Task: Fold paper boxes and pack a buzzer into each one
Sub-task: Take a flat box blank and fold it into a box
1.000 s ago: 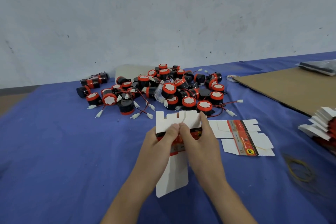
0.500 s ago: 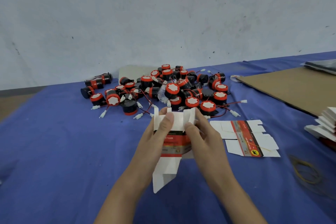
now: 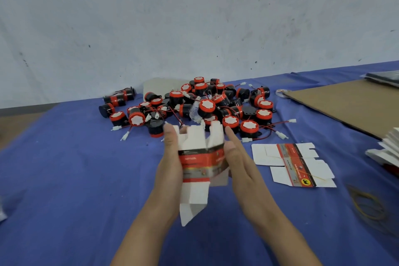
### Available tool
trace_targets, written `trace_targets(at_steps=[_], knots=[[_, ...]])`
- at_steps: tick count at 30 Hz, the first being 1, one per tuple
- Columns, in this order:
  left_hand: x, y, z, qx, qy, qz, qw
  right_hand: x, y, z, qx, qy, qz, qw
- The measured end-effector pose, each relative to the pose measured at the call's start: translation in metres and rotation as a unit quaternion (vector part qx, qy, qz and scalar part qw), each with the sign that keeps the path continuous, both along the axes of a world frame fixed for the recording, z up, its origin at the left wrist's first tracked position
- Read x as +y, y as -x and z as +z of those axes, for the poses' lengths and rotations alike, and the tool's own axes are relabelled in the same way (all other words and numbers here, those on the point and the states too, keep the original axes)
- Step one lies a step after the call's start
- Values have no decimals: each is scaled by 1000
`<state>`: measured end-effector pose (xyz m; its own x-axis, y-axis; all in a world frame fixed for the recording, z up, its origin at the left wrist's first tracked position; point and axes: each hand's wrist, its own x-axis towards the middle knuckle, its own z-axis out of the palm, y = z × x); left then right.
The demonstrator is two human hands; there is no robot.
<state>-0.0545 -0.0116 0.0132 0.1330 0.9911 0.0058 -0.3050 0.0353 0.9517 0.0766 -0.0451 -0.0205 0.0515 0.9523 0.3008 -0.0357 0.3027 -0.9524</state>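
Since half a second ago the paper box (image 3: pixel 199 158) has swelled from nearly flat into an open sleeve, and my thumbs have left its top flaps. My left hand (image 3: pixel 170 157) grips its left side, fingers wrapped behind. My right hand (image 3: pixel 239 158) lies unclenched, straight fingers pressing the right wall. The box hangs between them above the blue cloth (image 3: pixel 64 179), with the buzzers (image 3: pixel 207 106) heaped at 12 o'clock. A flat box blank (image 3: pixel 291 164) lies at 3 o'clock and rubber bands (image 3: pixel 367 203) at 4.
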Motion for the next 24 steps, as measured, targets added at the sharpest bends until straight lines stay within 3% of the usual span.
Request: trace_targets(at_steps=[3,5,8,10,12,15,18,20,24], knots=[[1,7,6,-95,48,-25,994,5,-11,10,93,91,-2,991],[0,6,4,-97,65,-47,992,7,-11,11,180,156,54,970],[-2,-5,-1,5,46,1,999,0,-2,9,263,193,108,939],[-1,-9,-4,96,-1,64,993,0,0,9,271,183,113,938],[4,-7,-10,138,-69,124,980,0,-1,12,242,169,91,951],[6,-5,-10,124,-116,178,969,0,0,12,151,104,9,983],[-4,-14,-5,110,-141,71,981,1,3,7,22,-5,-119,993],[-14,-23,-4,129,-167,-20,977,0,8,1,-110,-51,-183,976],[-10,-29,-8,165,-181,0,969,-2,17,-4,-199,-73,-156,965]])
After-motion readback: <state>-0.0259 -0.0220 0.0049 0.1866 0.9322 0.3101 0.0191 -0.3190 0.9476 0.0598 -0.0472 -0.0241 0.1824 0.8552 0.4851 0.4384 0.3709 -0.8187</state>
